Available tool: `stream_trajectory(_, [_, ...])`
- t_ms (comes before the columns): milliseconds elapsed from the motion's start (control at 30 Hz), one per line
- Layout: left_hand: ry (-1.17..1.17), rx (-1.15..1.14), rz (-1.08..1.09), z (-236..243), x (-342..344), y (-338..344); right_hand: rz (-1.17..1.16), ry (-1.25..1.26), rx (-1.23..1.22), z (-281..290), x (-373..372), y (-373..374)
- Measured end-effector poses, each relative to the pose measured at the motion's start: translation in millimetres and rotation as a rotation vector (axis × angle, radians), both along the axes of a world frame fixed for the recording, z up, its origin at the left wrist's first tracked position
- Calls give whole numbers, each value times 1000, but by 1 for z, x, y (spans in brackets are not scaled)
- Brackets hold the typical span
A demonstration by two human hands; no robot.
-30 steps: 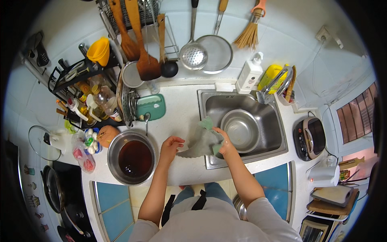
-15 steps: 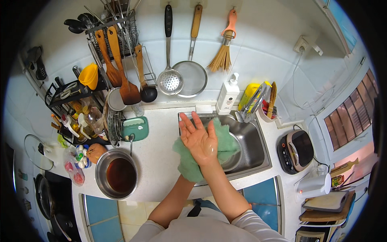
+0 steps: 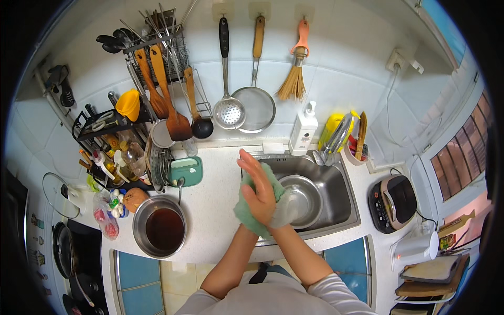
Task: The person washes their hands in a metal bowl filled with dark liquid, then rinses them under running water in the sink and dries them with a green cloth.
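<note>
A green cloth [image 3: 244, 211] is bunched around my right hand [image 3: 263, 197], over the counter at the sink's left edge. The right hand's fingers are stretched out and point away from me, its thumb to the left. My left hand lies behind the cloth and the right hand, mostly hidden; its forearm leads up to the cloth, which it holds. Just right of the hands, a round metal basin [image 3: 304, 202] sits in the steel sink [image 3: 336, 194].
On the left stands a metal pot [image 3: 181, 226] of dark brown liquid, with a green lidded box [image 3: 187, 171] behind it. A white pump bottle [image 3: 304, 131] is behind the sink. An electric cooker [image 3: 388, 202] stands on the right.
The right hand has turned from palm up to thumb on the left. The cloth is gathered closer round it and has moved off the basin. The view has shifted slightly.
</note>
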State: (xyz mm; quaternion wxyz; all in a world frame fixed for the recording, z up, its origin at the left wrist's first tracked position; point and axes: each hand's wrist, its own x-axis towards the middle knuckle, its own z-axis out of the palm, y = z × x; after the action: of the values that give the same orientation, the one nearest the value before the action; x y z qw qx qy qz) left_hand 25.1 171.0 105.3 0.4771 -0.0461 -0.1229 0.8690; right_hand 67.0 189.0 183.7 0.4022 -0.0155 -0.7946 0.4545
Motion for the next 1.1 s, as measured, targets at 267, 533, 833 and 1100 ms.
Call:
stream_trajectory(267, [676,-656,-95,25,-15,-12,79,-281,-1032,-50,31,-11])
stream_trajectory(533, [690,-688,90,7,2,-7,-276,-330,-105,-62,12,-16])
stream_trajectory(833, [1203,-783,143,-1,7,2,-706,-169,432,-6,-13,52])
stream_trajectory(1100, [587,-469,57,26,37,-6,-490,-229,352,-16,-40,49])
